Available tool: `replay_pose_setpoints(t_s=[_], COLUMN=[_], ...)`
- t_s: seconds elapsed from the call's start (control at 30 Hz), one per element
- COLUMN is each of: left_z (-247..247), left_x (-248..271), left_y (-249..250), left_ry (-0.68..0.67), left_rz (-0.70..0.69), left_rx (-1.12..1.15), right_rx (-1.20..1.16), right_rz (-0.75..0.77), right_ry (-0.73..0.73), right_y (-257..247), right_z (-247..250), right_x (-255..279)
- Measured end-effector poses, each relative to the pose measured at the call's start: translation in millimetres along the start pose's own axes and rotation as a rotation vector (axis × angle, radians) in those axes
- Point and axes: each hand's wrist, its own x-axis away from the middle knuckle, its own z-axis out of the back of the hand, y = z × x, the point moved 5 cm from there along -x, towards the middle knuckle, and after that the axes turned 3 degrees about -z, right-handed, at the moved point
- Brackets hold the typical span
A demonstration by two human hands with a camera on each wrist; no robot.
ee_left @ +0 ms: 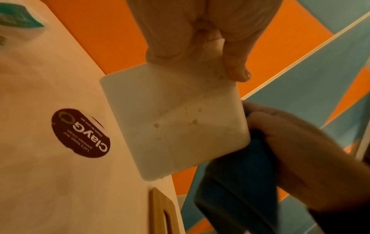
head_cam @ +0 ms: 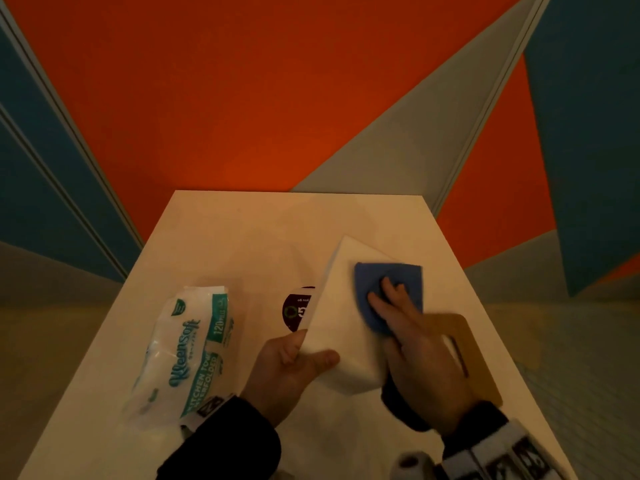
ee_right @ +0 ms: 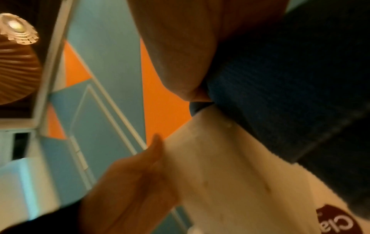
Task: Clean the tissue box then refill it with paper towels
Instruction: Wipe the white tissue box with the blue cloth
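Head view: a white tissue box (head_cam: 341,306), lifted and tilted above the white table (head_cam: 225,237), is gripped at its near end by the left hand (head_cam: 287,368), thumb on the upper face and fingers curled beneath. The right hand (head_cam: 415,348) presses a blue cloth (head_cam: 388,289) against the box's upper face with extended fingers; part of the cloth hangs below the palm. A pack of paper towels (head_cam: 183,355), in clear wrap with teal print, lies on the table to the left of the box, well apart from it. A wooden lid (head_cam: 464,351) with a slot lies on the table under the right hand. A dark round sticker (head_cam: 298,308) sits on the table, partly hidden by the box. Left wrist view: the box's underside (ee_left: 176,120) carries small brownish spots, and the cloth (ee_left: 240,182) drapes from the right hand (ee_left: 296,150) at the box's far edge.
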Motion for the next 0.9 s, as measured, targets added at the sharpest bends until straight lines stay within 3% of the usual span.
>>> replay_pose_setpoints(t_s=[0.1, 0.17, 0.23, 0.3, 0.37, 0.43, 0.6, 0.73, 0.8, 0.9], left_z=[9.5, 12.5, 12.8, 10.8, 6.5, 4.3, 7.8, 7.4, 5.8, -0.4], left_x=[-2.9, -0.1, 4.3, 5.7, 6.3, 6.5, -1.3, 1.2, 1.7, 0.7], left_y=[1.6, -2.3, -4.1, -4.0, -0.6, 1.7, 0.0, -8.7, -10.1, -3.5], left_ry=[-0.004, -0.040, -0.040, -0.038, -0.062, -0.063, -0.056, -0.079, -0.090, -0.153], left_rz=[-0.021, -0.012, 0.000, 0.002, -0.014, -0.032, 0.001, 0.019, 0.030, -0.036], left_rx=[-0.016, -0.063, -0.074, -0.118, -0.140, -0.130, -0.018, -0.002, -0.048, -0.231], right_rx=[0.130, 0.185, 0.171, 0.060, -0.042, -0.018, -0.052, -0.052, -0.107, -0.284], right_rz=[0.249, 0.295, 0.240, 0.092, -0.111, -0.185, 0.084, 0.244, 0.172, -0.107], right_ry=[-0.014, -0.038, -0.001, 0.081, 0.037, 0.016, -0.130, -0.052, 0.045, 0.195], right_y=[-17.9, -19.8, -12.3, 0.0, 8.4, 8.6, -20.3, -6.2, 8.3, 32.2], right_z=[-34.8, -39.7, -29.5, -7.4, 11.4, 19.7, -10.8, -34.1, -28.8, -7.2], right_x=[27.4, 35.1, 24.4, 0.5, -25.5, -41.0, -9.0, 37.9, 41.5, 26.0])
